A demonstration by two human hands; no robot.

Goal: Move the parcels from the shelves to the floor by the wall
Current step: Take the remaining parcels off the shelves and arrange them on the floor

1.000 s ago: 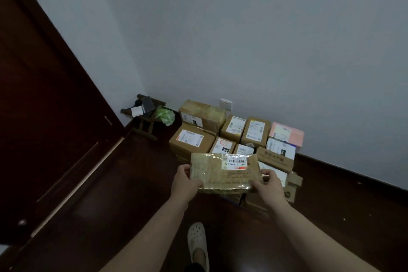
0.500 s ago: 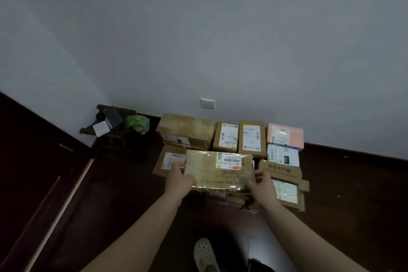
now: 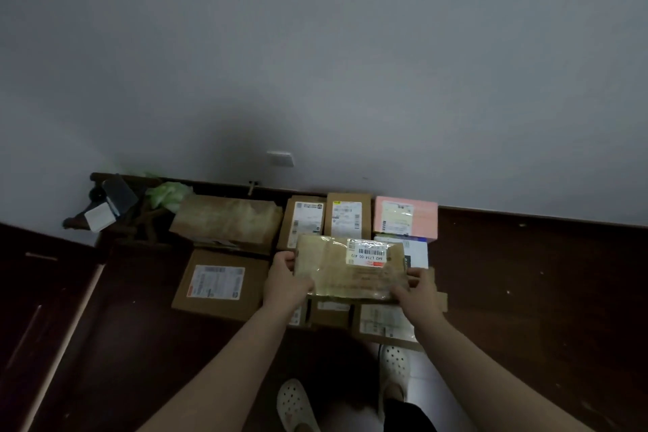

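Since a second ago you have stepped closer, and the taped parcel (image 3: 350, 268) is now held over the middle of the pile of parcels (image 3: 217, 286) on the floor (image 3: 526, 273) by the wall (image 3: 315, 63). Your left grip (image 3: 285, 282) clasps its left end and your right grip (image 3: 417, 288) its right end. Its long axis runs left to right between them, so neither hand is nearer. The way to the pile looks to be straight down.

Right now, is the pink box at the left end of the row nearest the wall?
No, the pink box sits at the right end of that row.
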